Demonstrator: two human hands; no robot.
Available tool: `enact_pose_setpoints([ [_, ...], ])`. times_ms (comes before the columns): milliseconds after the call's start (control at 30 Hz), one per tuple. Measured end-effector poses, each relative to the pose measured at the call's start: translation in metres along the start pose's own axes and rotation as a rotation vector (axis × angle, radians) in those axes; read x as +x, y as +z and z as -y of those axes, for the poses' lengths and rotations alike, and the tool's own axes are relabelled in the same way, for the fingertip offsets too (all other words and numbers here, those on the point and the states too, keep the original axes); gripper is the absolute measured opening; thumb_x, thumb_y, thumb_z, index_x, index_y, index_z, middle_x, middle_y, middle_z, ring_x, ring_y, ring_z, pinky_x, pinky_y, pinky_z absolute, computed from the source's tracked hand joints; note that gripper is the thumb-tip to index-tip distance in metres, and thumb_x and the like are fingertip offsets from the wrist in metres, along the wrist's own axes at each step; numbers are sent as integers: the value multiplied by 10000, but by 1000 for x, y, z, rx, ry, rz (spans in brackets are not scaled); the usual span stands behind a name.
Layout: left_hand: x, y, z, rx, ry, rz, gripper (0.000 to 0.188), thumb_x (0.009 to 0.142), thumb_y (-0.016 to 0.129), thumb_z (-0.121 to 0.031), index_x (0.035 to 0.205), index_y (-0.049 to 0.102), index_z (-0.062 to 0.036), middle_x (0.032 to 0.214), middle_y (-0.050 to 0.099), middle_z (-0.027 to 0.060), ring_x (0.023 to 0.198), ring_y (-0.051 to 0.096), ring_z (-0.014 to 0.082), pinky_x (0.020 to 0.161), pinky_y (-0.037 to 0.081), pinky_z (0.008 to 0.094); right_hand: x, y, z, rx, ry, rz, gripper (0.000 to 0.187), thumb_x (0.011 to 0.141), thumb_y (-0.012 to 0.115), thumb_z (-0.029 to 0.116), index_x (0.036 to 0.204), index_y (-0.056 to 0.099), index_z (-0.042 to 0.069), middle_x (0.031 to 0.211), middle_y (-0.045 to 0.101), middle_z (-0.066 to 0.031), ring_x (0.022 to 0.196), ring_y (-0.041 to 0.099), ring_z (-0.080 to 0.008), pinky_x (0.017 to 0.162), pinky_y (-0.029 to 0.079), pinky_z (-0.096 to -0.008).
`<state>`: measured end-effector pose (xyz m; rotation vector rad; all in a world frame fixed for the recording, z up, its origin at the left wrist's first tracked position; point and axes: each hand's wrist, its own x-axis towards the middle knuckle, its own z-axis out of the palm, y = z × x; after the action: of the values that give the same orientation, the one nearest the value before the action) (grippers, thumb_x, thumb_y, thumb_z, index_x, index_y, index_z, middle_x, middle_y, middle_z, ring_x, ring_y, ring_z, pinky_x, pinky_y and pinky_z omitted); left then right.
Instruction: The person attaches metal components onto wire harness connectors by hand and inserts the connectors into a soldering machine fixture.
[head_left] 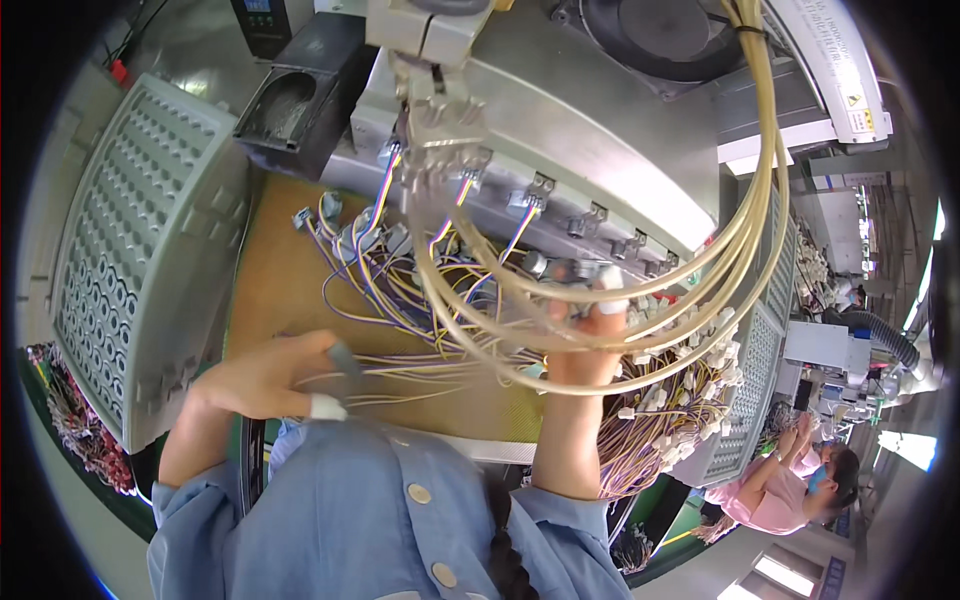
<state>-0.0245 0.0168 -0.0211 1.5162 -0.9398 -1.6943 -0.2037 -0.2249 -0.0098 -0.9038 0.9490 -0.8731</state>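
Observation:
My left hand [262, 380] is over the near left of the tan work mat [275, 255], its thumb and forefinger apart, with finger covers on the tips. Just right of it lie loose ends of white, yellow and purple wires [425, 365]. My right hand [590, 335] reaches up behind curved clear tubes [640, 345], close to a metal fixture row. The tubes and blur hide what its fingers touch. Three wire leads hang from clamps on that row, including one at a clamp [540, 190]. A tangle of wires with grey cylindrical parts [365, 240] spreads beneath.
A metal machine head [440, 140] hangs above the wires. At left stands a tilted grey tray [190, 230] with rows of round parts. Wires with white connectors [680, 400] pile up at right. Farther right sits a person in pink [775, 490]. A black fan [660, 35] is at the top.

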Motion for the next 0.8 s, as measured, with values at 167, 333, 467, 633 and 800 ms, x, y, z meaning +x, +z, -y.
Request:
enact_pose_setpoints([
  [167, -17, -14, 4, -210, 246, -495, 181, 836, 593, -115, 977, 517, -31, 761, 573, 6, 603, 508, 33, 495, 366, 163, 3, 23, -9, -8, 13, 140, 287, 857, 551, 301, 970, 550, 37, 774, 605, -97, 477, 509, -119, 337, 372, -236],
  [333, -18, -19, -5, -292, 201, -753, 161, 897, 499, -185, 968, 543, -47, 638, 535, -40, 520, 471, 16, 467, 316, 139, 18, 14, 4, 166, 215, 411, 310, 872, 542, 321, 1043, 533, 64, 956, 592, -131, 622, 588, -174, 474, 512, -264],
  [467, -26, -21, -4, -120, 244, -728, 184, 877, 540, -165, 953, 588, -5, 675, 560, -5, 566, 510, 49, 514, 378, 176, 7, -11, 36, -501, 30, 86, 453, 831, 565, 265, 1113, 494, -81, 925, 603, -210, 725, 642, -268, 468, 499, -296],
  [633, -59, -22, -4, 101, 550, -476, 104, 831, 568, -77, 857, 565, 24, 718, 494, 75, 684, 471, 171, 601, 374, 328, -50, 23, 25, -578, -87, 800, 277, 809, 624, 189, 967, 556, -28, 741, 647, -95, 604, 631, -159, 413, 453, -211],
  [800, -65, -3, -20, 534, 619, -792, 174, 730, 570, 26, 892, 511, 3, 736, 478, 126, 695, 451, 321, 614, 391, 387, -80, 105, -6, -944, -383, 1171, 434, 759, 646, 65, 1156, 488, -13, 859, 648, -98, 794, 630, -160, 623, 500, -245],
])
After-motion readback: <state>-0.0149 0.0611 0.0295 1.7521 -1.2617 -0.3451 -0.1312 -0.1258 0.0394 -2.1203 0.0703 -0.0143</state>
